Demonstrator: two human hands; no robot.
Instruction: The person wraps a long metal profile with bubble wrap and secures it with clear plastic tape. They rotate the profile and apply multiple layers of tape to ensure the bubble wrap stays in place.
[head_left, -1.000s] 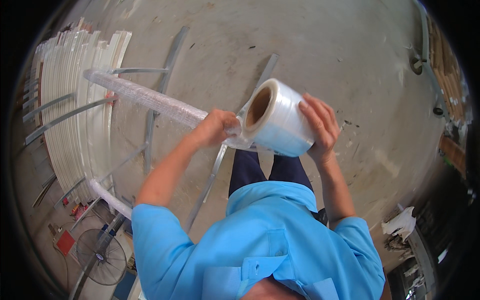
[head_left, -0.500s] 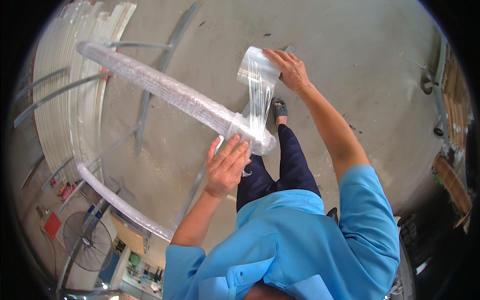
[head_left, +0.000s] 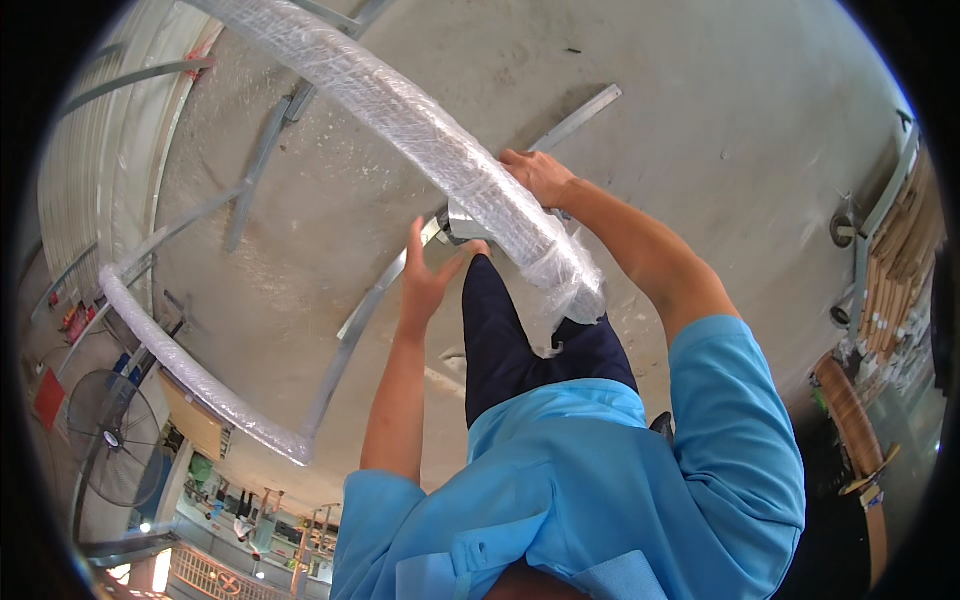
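A long bundle wrapped in bubble wrap and clear film runs from the upper left to in front of my legs. Loose film hangs at its near end. My right hand is at the bundle's far side, fingers curled and partly hidden behind it. Part of the clear stretch film roll shows beneath the bundle; the rest is covered, and my right hand appears to hold it there. My left hand is on the near side, empty, with fingers and thumb spread toward the roll.
Grey metal bars form a rack, one bar curving by my left hand. Another wrapped length rests at the left, near a black fan. Pale long strips are stacked upper left. A trolley with brown boards stands at the right.
My right hand has brought the film roll down from above the bundle to beneath it. My left hand has let go of the bundle's near end and opened below it. The view has shifted.
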